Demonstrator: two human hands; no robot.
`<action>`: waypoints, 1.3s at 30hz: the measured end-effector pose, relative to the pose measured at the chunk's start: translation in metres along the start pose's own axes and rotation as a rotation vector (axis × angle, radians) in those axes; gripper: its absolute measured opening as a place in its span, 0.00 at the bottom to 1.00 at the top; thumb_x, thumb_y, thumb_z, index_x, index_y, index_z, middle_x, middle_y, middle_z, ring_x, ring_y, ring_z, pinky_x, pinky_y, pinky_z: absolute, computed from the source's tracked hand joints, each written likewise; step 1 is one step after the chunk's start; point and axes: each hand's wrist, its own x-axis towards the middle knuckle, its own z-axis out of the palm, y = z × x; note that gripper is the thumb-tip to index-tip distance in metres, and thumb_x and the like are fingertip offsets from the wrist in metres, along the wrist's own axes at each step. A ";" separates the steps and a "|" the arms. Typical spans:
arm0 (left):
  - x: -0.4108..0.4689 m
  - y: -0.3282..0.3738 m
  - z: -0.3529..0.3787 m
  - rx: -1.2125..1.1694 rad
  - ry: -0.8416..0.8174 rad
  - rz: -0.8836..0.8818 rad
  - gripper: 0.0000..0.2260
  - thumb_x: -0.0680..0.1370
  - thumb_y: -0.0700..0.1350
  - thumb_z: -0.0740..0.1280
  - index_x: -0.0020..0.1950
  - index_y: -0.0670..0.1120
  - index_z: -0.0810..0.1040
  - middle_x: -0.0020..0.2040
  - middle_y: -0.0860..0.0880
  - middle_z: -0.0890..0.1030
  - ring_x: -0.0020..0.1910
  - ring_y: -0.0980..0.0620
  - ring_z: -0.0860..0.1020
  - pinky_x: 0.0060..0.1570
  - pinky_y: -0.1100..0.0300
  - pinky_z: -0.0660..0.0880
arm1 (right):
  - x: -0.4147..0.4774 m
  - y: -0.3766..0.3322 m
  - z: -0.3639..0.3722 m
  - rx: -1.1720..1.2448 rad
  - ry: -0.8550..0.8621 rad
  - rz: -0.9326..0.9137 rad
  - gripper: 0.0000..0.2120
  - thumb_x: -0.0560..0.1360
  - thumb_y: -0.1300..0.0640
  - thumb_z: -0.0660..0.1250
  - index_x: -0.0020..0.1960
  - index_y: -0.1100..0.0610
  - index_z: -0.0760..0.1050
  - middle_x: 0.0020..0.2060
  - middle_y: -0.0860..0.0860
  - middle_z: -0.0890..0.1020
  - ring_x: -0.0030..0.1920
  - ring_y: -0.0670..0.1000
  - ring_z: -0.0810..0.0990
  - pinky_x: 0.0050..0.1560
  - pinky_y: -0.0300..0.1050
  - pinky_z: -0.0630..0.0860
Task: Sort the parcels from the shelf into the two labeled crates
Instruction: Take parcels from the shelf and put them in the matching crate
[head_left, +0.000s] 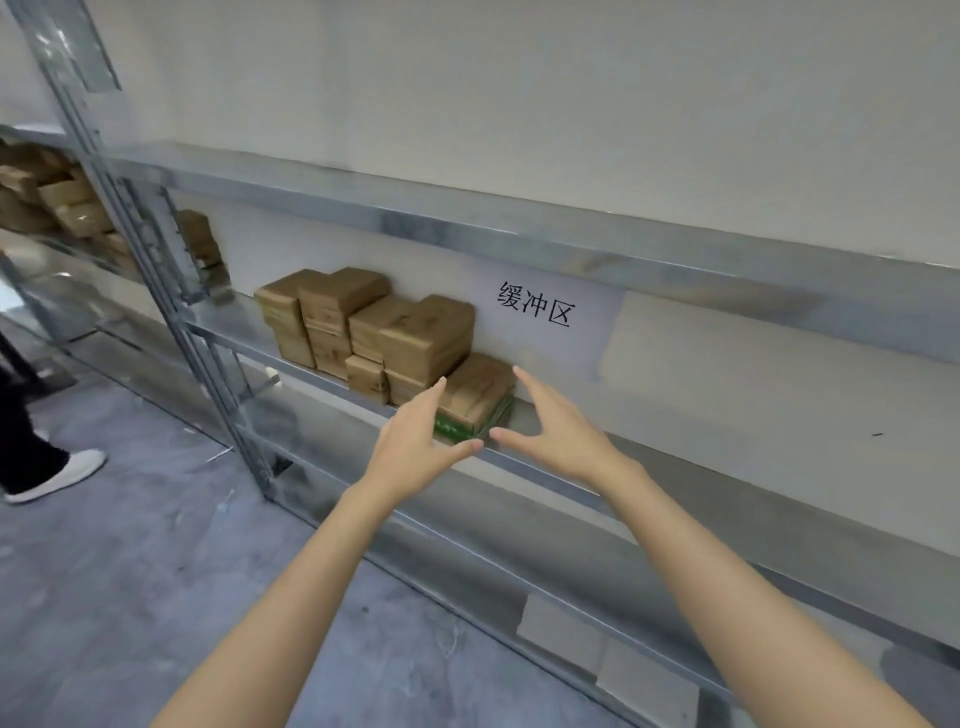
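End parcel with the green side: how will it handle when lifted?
Probably stiff: the green-sided parcel keeps crisp box edges. Likely stable, lying flat and low. It seems to abut the neighbouring stack, so it may drag on it.

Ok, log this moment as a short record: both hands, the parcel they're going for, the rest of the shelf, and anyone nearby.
left hand: open, at the left side of the green-edged parcel
right hand: open, at its right side; contact cannot be told
green-edged parcel: lies flat on the shelf, at the right end of the row
other parcels: brown, stacked to its left
sign: paper on the wall, 缓冲区
nearby: a person's white shoe, far left
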 end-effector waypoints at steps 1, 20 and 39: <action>0.014 -0.010 0.004 0.006 -0.010 -0.010 0.44 0.71 0.61 0.72 0.79 0.49 0.54 0.76 0.52 0.64 0.74 0.53 0.62 0.69 0.56 0.63 | 0.016 0.006 0.005 0.004 -0.013 0.012 0.43 0.75 0.37 0.67 0.80 0.44 0.46 0.78 0.47 0.59 0.76 0.50 0.61 0.72 0.56 0.64; 0.150 -0.118 0.074 0.130 -0.221 -0.071 0.50 0.65 0.56 0.79 0.79 0.46 0.54 0.75 0.48 0.64 0.72 0.49 0.64 0.67 0.55 0.65 | 0.162 0.076 0.100 0.101 -0.208 0.224 0.53 0.70 0.42 0.74 0.80 0.45 0.39 0.79 0.52 0.56 0.76 0.57 0.60 0.71 0.57 0.66; 0.186 -0.139 0.102 -0.336 -0.415 0.069 0.52 0.58 0.43 0.83 0.75 0.48 0.57 0.67 0.51 0.71 0.67 0.55 0.70 0.66 0.60 0.67 | 0.179 0.105 0.128 0.276 -0.179 0.287 0.61 0.64 0.53 0.81 0.81 0.50 0.39 0.79 0.51 0.57 0.76 0.49 0.59 0.69 0.33 0.57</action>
